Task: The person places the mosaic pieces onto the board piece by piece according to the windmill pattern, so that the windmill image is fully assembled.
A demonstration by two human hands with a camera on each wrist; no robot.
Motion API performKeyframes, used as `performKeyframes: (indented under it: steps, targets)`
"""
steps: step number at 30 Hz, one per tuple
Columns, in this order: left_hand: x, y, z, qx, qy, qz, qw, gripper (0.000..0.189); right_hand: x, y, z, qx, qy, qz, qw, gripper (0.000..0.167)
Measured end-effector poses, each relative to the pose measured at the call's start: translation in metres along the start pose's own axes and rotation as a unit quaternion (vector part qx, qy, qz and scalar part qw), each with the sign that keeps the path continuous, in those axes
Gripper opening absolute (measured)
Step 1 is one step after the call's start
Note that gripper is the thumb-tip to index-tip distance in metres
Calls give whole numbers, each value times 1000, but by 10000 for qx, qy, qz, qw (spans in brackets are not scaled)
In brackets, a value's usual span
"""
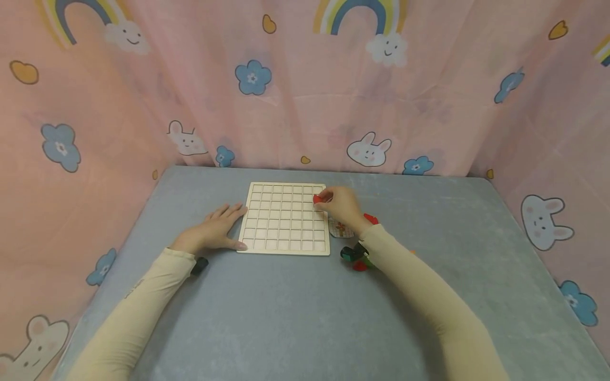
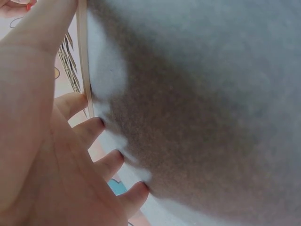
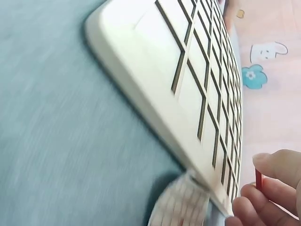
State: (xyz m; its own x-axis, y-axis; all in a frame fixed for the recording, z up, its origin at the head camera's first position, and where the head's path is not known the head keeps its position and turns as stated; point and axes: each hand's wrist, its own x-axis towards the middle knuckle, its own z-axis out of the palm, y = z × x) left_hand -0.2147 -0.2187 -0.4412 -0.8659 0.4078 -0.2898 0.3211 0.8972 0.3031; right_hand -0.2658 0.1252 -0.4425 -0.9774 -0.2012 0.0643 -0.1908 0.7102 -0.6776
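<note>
A pale wooden board (image 1: 284,219) with a grid of square recesses lies flat on the grey table. My left hand (image 1: 214,227) rests at its left side, fingers spread and straight, thumb at the near left corner. In the left wrist view, the fingers (image 2: 110,162) reach down to the table beside the board's edge. My right hand (image 1: 344,205) pinches a small flat red piece (image 1: 317,199) between thumb and fingertips, over the board's far right part. The right wrist view shows that red piece (image 3: 258,179) edge-on, thin and upright.
Right of the board lies a checked, patterned pouch-like item (image 1: 340,228), touching its edge in the right wrist view. Several red, green and orange pieces (image 1: 360,266) lie near the right forearm, partly hidden by it. A pink printed curtain (image 1: 305,116) hangs behind the table.
</note>
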Motion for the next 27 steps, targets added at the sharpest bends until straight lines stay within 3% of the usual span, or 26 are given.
performKeyframes:
  steps: [5,15,23,27]
  targets:
    - [0,0,0,8,-17,-8,10000,109,3,-8,10,254,-67,95,9996,28]
    - [-1,2,-1,81,-7,-23,10000,110,7,-19,19,-448,-109,139,9988,26]
    - [-1,1,-1,78,0,-36,10000,110,7,-20,28,-588,-93,96,9982,20]
    - [0,1,0,93,11,-37,9999,110,7,-20,29,-494,-183,95,9986,25]
